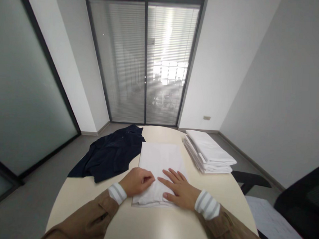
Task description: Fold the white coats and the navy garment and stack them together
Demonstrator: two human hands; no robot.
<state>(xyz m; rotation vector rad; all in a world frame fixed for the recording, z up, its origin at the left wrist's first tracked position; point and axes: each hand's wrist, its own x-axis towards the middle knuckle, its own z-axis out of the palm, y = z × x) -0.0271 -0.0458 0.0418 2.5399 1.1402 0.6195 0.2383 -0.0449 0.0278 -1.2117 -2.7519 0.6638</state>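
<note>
A folded white cloth (159,159) lies in the middle of the round cream table (153,227). My left hand (136,181) rests on its near left edge with the fingers curled in, pinching the fabric. My right hand (179,189) lies flat on the near right part of the cloth, fingers stretched out and pointing left. Both wrists show striped cuffs and brown sleeves.
A dark navy garment (110,154) is spread over the table's far left edge. A stack of folded white cloths (208,151) sits at the far right. A black chair (303,200) stands to the right; glass doors with blinds (144,61) are beyond.
</note>
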